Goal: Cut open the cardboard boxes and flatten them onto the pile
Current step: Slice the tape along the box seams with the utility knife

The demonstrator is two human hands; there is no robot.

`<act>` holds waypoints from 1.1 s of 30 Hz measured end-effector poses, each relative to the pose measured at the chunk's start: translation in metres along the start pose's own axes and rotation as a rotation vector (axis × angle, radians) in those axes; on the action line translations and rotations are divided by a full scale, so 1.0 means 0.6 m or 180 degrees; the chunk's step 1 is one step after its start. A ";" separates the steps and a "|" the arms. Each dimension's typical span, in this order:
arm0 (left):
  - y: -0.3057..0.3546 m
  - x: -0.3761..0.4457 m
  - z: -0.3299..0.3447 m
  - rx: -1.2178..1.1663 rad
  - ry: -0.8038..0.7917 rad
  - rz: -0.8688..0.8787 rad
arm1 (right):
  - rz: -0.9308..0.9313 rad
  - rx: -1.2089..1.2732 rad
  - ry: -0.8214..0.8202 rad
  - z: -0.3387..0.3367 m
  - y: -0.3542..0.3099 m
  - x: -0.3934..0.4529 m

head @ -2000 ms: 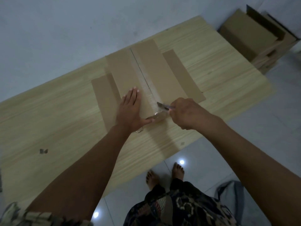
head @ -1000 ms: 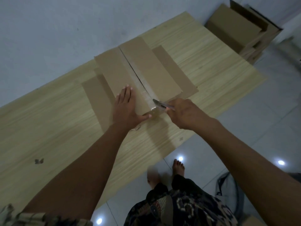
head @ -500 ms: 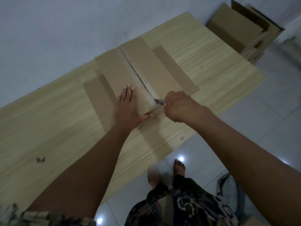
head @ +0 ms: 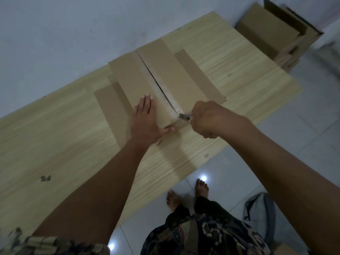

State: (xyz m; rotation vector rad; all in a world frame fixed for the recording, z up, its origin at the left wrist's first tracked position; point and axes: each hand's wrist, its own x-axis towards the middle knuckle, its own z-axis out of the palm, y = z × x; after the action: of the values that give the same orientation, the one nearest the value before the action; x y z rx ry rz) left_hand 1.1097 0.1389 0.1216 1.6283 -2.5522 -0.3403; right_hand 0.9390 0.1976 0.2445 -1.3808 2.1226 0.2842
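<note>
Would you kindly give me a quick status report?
Left hand flat on box. Right hand grips knife at near end of taped seam. Nothing obstructing.

Box (head: pixel 161 80) on desk (head: pixel 55 129), mid-far; flattened pile (head: pixel 272 32) on floor far right; bag (head: pixel 257 210) near right.

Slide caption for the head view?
Left hand steadies box on table; right hand holds knife at taped seam.

Right hand (head: pixel 209 119) drew knife (head: pixel 184 117) back to near end of box (head: pixel 156 85) seam; slit longer.
</note>
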 end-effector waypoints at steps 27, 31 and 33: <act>-0.029 -0.038 0.049 0.0281 0.0854 0.0659 | -0.0250 0.4061 0.0266 0.158 0.151 -0.013; -0.028 -0.037 0.049 0.0286 0.0829 0.0663 | -0.0250 0.4166 0.0290 0.162 0.147 -0.007; -0.029 -0.036 0.049 0.0269 0.0823 0.0654 | -0.0272 0.4208 0.0288 0.165 0.143 -0.005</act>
State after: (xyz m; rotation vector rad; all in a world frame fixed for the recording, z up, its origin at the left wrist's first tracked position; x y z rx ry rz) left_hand 1.1283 0.1555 0.0900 1.3176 -2.5311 -0.0034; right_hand 0.8990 0.2842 0.1551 -0.6354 1.6421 -1.0507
